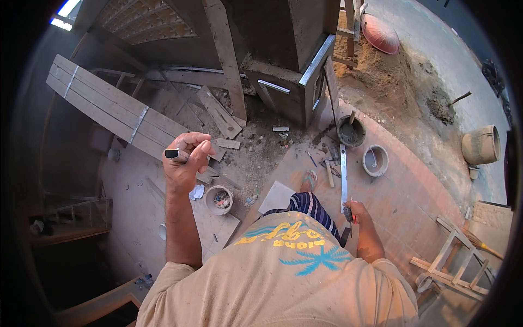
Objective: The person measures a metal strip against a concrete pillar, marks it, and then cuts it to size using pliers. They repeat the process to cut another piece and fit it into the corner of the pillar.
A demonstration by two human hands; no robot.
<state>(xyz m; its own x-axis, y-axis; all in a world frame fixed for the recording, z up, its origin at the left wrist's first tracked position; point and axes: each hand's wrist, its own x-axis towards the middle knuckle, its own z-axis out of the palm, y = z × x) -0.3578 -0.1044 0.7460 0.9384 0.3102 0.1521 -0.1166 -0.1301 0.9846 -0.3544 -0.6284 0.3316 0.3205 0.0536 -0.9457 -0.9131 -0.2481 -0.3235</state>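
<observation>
My left hand [188, 163] is raised at the left, its fingers curled around a short bar [175, 154] with a dark rectangular end. The rest of that bar is hidden by the hand. Low at the right, my right hand [359, 211] is closed on a small dark tool with red parts [349, 213]; its exact kind is too small to make out. Just beyond the right hand a long silver straightedge [343, 174] extends over the reddish floor, its near end beside the fingers. A hammer [329, 173] lies left of it.
Ahead stands a plastered pillar [280, 92] with metal strips along its edges. Beyond the straightedge are a mortar bucket [351, 131] and a pale bucket [375, 160]. Planks [136, 120] slant at the left, above a debris bucket [219, 199]. A wooden ladder [452, 256] lies right.
</observation>
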